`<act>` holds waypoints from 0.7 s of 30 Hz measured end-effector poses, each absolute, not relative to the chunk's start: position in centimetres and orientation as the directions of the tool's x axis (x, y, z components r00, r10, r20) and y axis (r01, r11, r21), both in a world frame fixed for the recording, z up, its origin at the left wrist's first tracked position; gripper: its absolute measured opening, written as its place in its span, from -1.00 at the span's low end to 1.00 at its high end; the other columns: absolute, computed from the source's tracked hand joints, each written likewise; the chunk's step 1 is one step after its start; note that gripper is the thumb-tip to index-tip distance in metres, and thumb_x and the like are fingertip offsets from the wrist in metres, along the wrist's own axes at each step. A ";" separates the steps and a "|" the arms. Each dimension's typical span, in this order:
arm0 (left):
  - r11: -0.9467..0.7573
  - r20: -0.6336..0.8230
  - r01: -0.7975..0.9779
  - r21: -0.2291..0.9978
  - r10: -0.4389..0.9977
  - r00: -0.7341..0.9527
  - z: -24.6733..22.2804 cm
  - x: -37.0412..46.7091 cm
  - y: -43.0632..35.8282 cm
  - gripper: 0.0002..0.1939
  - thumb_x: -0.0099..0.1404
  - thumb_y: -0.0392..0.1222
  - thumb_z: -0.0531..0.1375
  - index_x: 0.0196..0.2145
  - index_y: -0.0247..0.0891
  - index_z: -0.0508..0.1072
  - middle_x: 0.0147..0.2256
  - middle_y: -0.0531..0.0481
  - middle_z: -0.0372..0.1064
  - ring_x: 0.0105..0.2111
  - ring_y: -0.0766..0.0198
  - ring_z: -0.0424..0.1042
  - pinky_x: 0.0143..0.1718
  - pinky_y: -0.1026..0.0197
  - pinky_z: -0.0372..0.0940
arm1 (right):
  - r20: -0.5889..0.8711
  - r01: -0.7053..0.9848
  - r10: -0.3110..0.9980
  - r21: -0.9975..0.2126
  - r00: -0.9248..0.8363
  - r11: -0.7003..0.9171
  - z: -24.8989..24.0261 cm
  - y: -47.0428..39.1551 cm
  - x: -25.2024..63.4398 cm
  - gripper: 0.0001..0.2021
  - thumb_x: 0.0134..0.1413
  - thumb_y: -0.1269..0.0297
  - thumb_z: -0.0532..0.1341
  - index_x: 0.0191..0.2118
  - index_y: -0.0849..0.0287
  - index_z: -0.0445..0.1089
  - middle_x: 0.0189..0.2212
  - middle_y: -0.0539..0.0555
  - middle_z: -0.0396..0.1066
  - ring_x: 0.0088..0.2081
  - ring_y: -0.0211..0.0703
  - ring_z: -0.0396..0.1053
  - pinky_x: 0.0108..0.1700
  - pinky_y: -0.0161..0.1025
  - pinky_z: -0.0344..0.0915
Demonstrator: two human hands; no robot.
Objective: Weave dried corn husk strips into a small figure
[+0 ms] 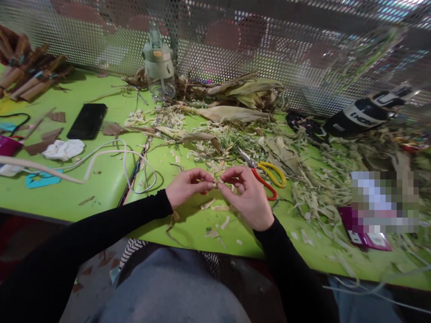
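Observation:
My left hand (189, 186) and my right hand (245, 192) meet fingertip to fingertip above the green table. Between their pinched fingers is a small pale piece of plant material (215, 183), mostly covered by the fingertips. Just beyond my right hand lie scissors (269, 175) with one red and one yellow handle, blades slightly apart. Pale cut scraps (220, 207) are scattered on the table beneath my hands. Past the fingers, dried corn husks (225, 113) rest in a heap of shredded bits.
A clear bottle with a grey-green lid (158, 67) stands by the perforated metal screen (215, 45). At left are a black phone (87, 121), a white cable (111, 152) and bundled brown husks (37, 76). A black bottle (357, 117) leans at right, above a purple packet (367, 240).

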State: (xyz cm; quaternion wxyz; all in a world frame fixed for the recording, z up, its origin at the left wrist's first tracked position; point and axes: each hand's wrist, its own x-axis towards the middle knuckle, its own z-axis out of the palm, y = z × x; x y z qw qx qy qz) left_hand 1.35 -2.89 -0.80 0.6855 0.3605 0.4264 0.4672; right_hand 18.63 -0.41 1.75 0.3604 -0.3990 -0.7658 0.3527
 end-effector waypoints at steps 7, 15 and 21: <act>0.357 -0.270 -0.395 0.846 0.927 0.259 -0.7 1.6 -3.1 -0.71 -0.03 -0.20 0.40 -0.41 -0.39 0.42 -0.49 0.07 0.43 -0.50 0.46 0.39 -0.32 0.29 0.34 | 0.298 0.402 0.845 -0.777 -0.443 0.485 1.7 -0.3 18.8 -0.84 0.05 0.33 0.23 -0.23 0.13 0.26 -0.30 0.04 0.34 -0.27 -0.18 0.41 -0.17 -0.15 0.44; 0.269 -0.211 -0.274 0.924 0.952 0.223 -0.5 1.4 -2.9 -0.83 0.08 -0.29 0.31 -0.43 -0.38 0.36 -0.52 0.06 0.40 -0.51 0.44 0.40 -0.41 0.32 0.31 | 0.334 0.401 0.798 -0.728 -0.501 0.556 2.1 -0.2 19.0 -0.86 0.07 0.31 0.22 -0.22 0.14 0.31 -0.26 0.09 0.36 -0.25 -0.16 0.40 -0.19 -0.15 0.44; 0.289 -0.235 -0.237 0.928 0.944 0.231 -0.2 0.9 -2.6 -0.92 0.09 -0.37 0.25 -0.46 -0.37 0.38 -0.53 0.09 0.37 -0.53 0.47 0.38 -0.47 0.38 0.27 | 0.328 0.441 0.674 -0.556 -0.662 0.704 3.0 -0.2 18.8 -0.79 0.04 0.34 0.24 -0.15 0.13 0.33 -0.24 0.11 0.44 -0.19 -0.06 0.39 -0.13 -0.05 0.36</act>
